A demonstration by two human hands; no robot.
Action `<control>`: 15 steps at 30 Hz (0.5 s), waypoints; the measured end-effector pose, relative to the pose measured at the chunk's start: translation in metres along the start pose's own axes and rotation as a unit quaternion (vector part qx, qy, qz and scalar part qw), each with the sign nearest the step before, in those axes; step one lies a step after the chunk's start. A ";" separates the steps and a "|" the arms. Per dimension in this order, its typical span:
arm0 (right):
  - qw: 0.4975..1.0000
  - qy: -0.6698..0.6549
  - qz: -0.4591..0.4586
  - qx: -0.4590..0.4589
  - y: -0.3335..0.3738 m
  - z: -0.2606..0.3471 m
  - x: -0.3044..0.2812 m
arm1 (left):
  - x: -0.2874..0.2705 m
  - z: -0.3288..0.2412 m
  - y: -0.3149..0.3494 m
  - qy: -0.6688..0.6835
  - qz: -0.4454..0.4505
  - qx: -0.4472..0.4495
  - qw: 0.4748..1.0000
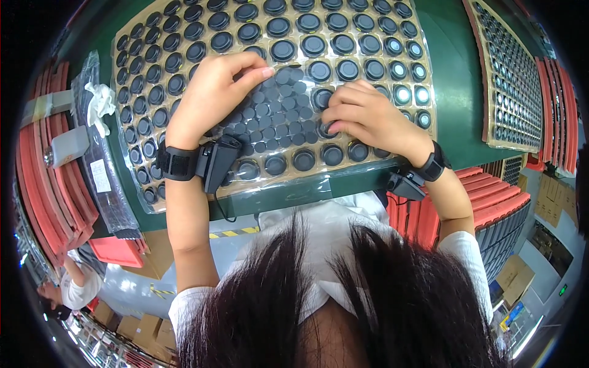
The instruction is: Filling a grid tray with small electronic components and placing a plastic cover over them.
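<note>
A large tray (pixel 429 132) with rows of round black parts (pixel 313 46) lies before me. On its middle rests a clear sheet of small dark grey discs (pixel 285 104). My left hand (pixel 224 86) is closed in a pinch at the sheet's upper left edge, by a thin dark sliver (pixel 287 65). My right hand (pixel 368 116) has curled fingers, with thumb and index close together over a black part right of the sheet. What lies between those fingertips is hidden. Several parts at the tray's right have pale, shiny centres (pixel 402 94).
The green table (pixel 460 80) carries a second filled tray (pixel 512 92) on the right. Red trays (pixel 55 153) are stacked at left, beside a clear plastic strip with a crumpled white wad (pixel 100 107). More red trays (pixel 485 196) stand below right. Another person (pixel 80 285) is at far lower left.
</note>
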State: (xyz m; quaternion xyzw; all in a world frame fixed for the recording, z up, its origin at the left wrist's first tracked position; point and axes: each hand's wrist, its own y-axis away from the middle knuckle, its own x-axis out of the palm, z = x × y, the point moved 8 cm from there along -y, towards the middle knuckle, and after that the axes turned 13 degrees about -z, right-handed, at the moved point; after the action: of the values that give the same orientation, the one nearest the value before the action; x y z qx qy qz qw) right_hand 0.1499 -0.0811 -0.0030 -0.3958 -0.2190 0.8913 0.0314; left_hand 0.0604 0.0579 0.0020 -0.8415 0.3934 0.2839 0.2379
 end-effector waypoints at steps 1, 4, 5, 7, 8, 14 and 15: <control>1.000 -0.011 -0.001 0.005 0.000 -0.001 -0.001 | 0.000 0.000 0.000 0.001 -0.001 0.001 1.000; 1.000 -0.024 0.002 0.011 0.000 -0.001 -0.002 | 0.000 0.001 0.000 0.004 -0.003 0.003 1.000; 1.000 -0.025 0.006 0.013 0.000 -0.001 -0.002 | 0.000 0.000 0.000 0.008 -0.004 0.005 1.000; 0.999 -0.027 0.010 0.014 0.000 -0.001 -0.002 | -0.001 0.001 0.000 0.011 -0.007 0.007 1.000; 0.999 -0.031 0.008 0.011 0.001 -0.001 -0.002 | 0.000 0.001 0.000 0.012 -0.006 0.008 1.000; 0.999 -0.036 -0.003 -0.005 0.001 0.002 -0.004 | 0.001 0.002 0.000 0.010 -0.001 0.006 1.000; 0.999 -0.036 -0.002 -0.005 0.001 0.002 -0.004 | 0.001 0.002 0.000 0.010 -0.001 0.006 1.000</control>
State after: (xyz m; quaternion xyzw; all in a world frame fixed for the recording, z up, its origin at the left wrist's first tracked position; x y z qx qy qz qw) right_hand 0.1516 -0.0839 0.0001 -0.3630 -0.2253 0.9038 0.0238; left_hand 0.0602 0.0585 0.0001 -0.8433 0.3967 0.2727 0.2390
